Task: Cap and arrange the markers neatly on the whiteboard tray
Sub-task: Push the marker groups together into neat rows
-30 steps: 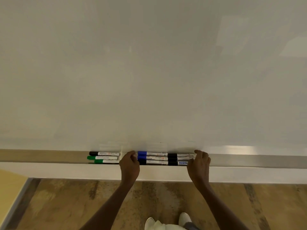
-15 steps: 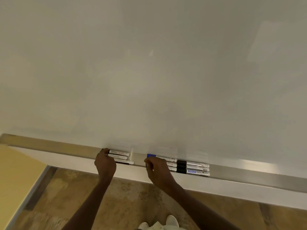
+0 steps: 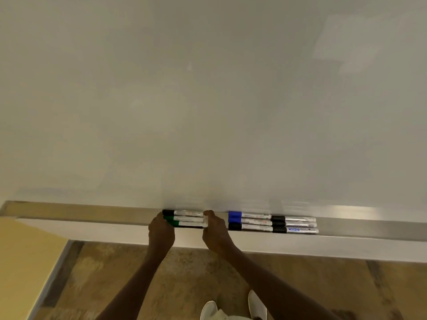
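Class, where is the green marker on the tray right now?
In the head view, the green marker lies on the tray, left of centre, between the left hand and the right hand.

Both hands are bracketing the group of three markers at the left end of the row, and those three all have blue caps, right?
Not quite. The head view shows the left hand and right hand bracketing the left group of three markers, but their caps are black on the rear one and green on the two nearer ones. The blue caps are in the group further right on the tray.

Brushed metal tray [image 3: 369, 227], glossy whiteboard [image 3: 208, 100], smooth plastic markers [image 3: 254, 221], mottled wood-look floor [image 3: 184, 273].
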### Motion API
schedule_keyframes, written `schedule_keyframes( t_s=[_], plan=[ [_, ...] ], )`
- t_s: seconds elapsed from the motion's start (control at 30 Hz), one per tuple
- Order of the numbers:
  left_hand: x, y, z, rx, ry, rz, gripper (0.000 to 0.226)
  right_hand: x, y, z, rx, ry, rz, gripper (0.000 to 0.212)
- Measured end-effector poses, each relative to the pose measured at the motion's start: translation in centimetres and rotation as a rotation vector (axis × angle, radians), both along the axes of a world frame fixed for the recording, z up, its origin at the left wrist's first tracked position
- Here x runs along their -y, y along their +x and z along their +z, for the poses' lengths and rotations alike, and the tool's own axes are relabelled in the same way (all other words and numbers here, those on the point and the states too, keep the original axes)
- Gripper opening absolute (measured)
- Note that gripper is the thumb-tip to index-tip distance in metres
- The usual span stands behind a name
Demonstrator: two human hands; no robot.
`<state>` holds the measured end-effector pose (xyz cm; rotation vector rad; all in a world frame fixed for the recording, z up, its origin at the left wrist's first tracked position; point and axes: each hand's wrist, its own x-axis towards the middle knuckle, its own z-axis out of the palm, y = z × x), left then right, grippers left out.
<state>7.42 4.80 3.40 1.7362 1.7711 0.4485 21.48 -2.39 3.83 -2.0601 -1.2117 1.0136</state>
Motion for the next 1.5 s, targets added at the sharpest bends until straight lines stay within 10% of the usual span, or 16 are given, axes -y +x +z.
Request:
schedule_keyframes(
  t_s=[0.43,1.5],
  plan=[
    [1.2,-0.5,1.1,0.174,0.151,0.049,0.03,0.6,-2.8,0.4,-0.028,0.145,-0.304,0.035],
    [1.3,0.5,1.4,0.164,0.005,0.096,0.029,-0.4,-2.3,0.4,-0.136,-0.048,-0.299,0.039]
  ],
)
